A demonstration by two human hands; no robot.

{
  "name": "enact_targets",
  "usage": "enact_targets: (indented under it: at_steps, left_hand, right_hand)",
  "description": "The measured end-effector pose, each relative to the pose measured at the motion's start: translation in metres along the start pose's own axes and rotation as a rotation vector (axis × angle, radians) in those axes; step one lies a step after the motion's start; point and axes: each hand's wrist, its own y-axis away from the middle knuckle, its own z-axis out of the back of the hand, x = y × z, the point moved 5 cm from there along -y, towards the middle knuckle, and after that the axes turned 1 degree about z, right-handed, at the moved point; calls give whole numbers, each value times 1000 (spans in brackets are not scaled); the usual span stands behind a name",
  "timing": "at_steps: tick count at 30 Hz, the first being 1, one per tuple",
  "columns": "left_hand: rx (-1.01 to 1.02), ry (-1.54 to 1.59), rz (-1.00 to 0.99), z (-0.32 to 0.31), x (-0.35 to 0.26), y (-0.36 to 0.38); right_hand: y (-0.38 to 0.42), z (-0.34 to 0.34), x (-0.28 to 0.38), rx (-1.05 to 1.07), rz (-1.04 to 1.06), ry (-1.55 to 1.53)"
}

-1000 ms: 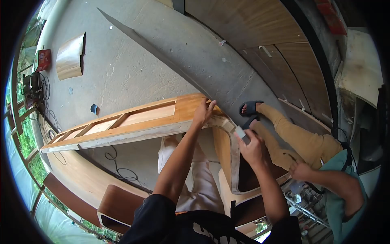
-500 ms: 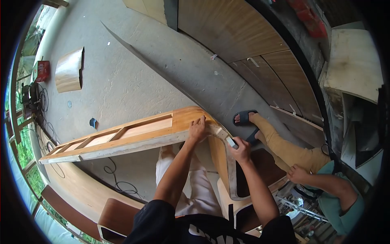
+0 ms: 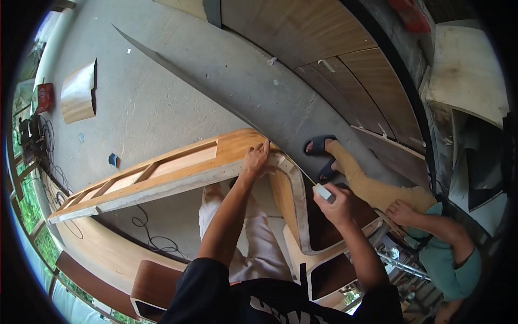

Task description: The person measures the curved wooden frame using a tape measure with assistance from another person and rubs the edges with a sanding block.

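A long wooden frame (image 3: pixel 232 148) with a rounded corner and a bent-down leg lies across in front of me. My left hand (image 3: pixel 256 158) lies on top near that corner, fingers stretched out on the wood. To the right, my right hand (image 3: pixel 338 204) is closed around a small grey tape measure (image 3: pixel 324 193), held off the frame's edge. A thin, yellowish tape runs from its case up toward the corner by my left fingertips. Whether those fingers press on the tape's end is not clear.
Another person (image 3: pixel 407 210) in a green top and tan trousers is close on my right, sandalled feet beyond the leg. A long thin sheet (image 3: pixel 178 70) stretches over the floor. Large wood panels (image 3: pixel 302 32) stand behind. Black cable (image 3: pixel 154 245) lies at left.
My right hand has moved right, away from the frame's corner, with the tape measure, and a length of tape now shows. My left hand stays at the corner. The view has shifted slightly.
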Motion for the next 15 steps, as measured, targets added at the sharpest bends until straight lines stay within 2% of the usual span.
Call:
enact_targets:
  at_steps: [6,15]
  left_hand:
    - [90,35,64,0,-2,-2]
    - [48,12,72,5,-4,0]
  right_hand:
    - [-2,-1,-30,-56,-66,-85]
    - [13,-27,-37,-81,144,-23]
